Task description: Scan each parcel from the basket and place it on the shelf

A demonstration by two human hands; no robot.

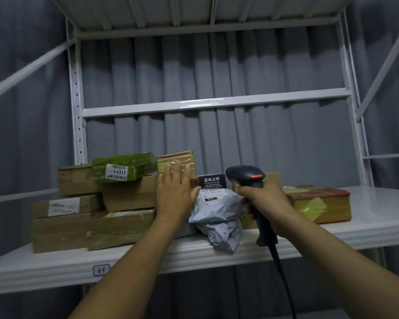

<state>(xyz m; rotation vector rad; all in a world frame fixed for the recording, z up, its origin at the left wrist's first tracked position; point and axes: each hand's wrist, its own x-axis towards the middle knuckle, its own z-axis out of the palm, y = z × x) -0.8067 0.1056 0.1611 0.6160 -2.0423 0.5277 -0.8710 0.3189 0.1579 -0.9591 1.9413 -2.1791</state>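
left hand (174,192) flat, fingers straight, against stacked boxes (124,199) beside grey parcel (219,217) on shelf (366,224). right hand (266,203) clenched round scanner (249,178).

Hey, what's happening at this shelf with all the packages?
A person is shelving parcels. Their right hand grips a corded barcode scanner, held close to a grey mailer bag that sits on the white shelf, its lower end hanging over the front edge. The left hand is open, flat against the stacked cardboard boxes beside the bag. A green-wrapped parcel tops that stack, and a taped box lies to the right.
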